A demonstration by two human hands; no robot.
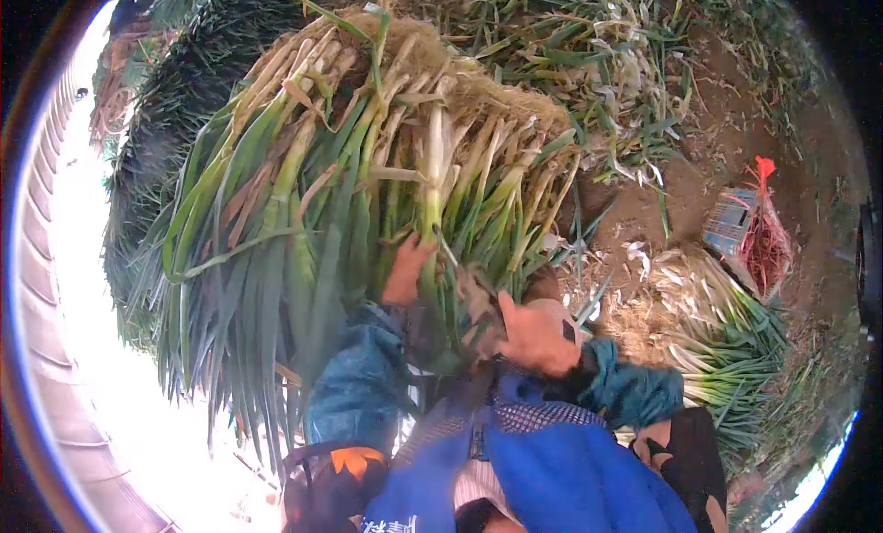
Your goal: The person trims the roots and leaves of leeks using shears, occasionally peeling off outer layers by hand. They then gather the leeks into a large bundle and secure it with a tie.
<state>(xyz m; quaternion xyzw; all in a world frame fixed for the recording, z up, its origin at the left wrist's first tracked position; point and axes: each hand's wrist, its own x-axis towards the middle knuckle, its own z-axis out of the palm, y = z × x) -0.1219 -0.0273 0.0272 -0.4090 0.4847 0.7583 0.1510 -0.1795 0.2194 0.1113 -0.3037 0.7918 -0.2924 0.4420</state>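
My left hand (407,268) is closed around the green part of a thick green onion (433,179), whose pale stem points up to its roots. My right hand (540,338) is at the right of the stalk, its fingers mostly bent and closed on brown, withered leaves (480,308). A thin, blade-like thing (447,248) shows between the hands; its lower end is hidden. Behind both hands lies a large heap of green onions (285,174), roots upward and leaves hanging toward me.
Cleaned green onions (727,349) lie on the ground at the right. Above them is a bag of reddish strings (763,243) with a red tie. Loose leaf scraps (589,55) cover the soil at the top. Dark green leaves (175,101) are piled at the left.
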